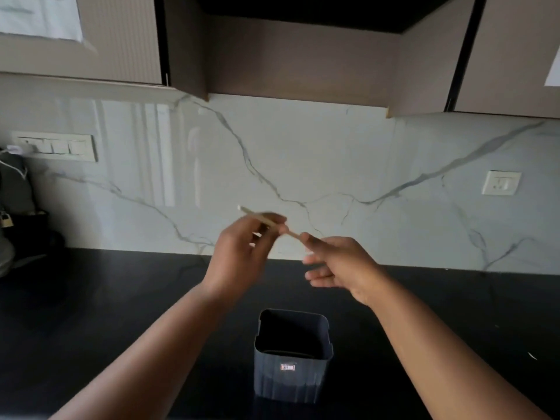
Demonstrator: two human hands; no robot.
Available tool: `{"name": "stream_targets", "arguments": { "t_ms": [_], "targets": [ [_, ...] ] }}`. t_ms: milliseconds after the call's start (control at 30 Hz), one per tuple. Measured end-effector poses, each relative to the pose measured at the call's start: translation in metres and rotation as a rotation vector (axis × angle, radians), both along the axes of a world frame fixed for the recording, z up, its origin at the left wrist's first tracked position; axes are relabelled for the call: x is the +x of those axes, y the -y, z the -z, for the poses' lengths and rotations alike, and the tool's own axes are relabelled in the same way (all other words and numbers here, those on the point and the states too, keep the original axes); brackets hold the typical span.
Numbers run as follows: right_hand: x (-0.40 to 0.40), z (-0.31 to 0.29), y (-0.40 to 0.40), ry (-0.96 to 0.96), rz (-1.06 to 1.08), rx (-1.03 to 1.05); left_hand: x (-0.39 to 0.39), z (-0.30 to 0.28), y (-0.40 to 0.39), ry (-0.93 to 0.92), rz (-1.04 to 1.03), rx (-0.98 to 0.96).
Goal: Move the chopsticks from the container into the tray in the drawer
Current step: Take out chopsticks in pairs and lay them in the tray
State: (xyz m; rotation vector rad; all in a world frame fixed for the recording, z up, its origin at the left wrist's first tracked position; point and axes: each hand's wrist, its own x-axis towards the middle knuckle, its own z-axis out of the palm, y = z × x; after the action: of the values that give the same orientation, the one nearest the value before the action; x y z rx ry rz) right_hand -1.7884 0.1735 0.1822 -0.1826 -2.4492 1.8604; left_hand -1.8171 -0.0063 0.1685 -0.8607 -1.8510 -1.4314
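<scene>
One unreadable label (288, 367) on container (292, 377)

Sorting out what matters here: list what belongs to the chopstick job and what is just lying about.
Job:
- chopsticks, gripped by the left hand, the right hand at their other end
- dark container on the counter

Lying about:
- padlock
- switch panel
- wall socket
- black counter

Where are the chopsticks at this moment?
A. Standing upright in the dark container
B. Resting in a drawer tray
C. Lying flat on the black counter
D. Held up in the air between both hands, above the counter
D: the chopsticks are gripped by the left hand, with the right hand touching their other end, raised above the dark container, which stands on the black counter.
</scene>
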Motion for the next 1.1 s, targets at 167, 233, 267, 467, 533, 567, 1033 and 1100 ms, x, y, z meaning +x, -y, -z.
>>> {"name": "stream_targets", "arguments": {
  "t_ms": [167, 233, 267, 467, 533, 567, 1033, 1100],
  "targets": [
    [0.023, 0.014, 0.013, -0.244, -0.018, 0.201, -0.002, -0.034, -0.004, 0.378, 0.084, 0.037],
    [0.029, 0.023, 0.023, -0.186, -0.116, -0.057, -0.005, -0.034, -0.009, 0.488, 0.118, -0.090],
    [0.031, 0.029, 0.027, -0.158, -0.132, -0.134, -0.007, -0.031, -0.012, 0.542, 0.130, -0.144],
    [0.030, 0.063, 0.027, 0.023, -0.129, -0.233, -0.017, 0.005, -0.018, 0.802, 0.190, -0.219],
    [0.029, 0.072, 0.023, 0.037, -0.129, -0.172, -0.018, 0.018, -0.014, 0.840, 0.203, -0.197],
    [0.029, 0.077, 0.020, 0.043, -0.135, -0.114, -0.020, 0.025, -0.011, 0.858, 0.204, -0.168],
    [0.090, 0.307, 0.009, 0.199, -0.590, 1.012, -0.037, 0.264, 0.066, 0.822, -0.493, -1.035],
    [0.097, 0.333, 0.007, 0.229, -0.594, 1.107, -0.025, 0.286, 0.067, 0.768, -0.515, -1.078]
  ]
}}
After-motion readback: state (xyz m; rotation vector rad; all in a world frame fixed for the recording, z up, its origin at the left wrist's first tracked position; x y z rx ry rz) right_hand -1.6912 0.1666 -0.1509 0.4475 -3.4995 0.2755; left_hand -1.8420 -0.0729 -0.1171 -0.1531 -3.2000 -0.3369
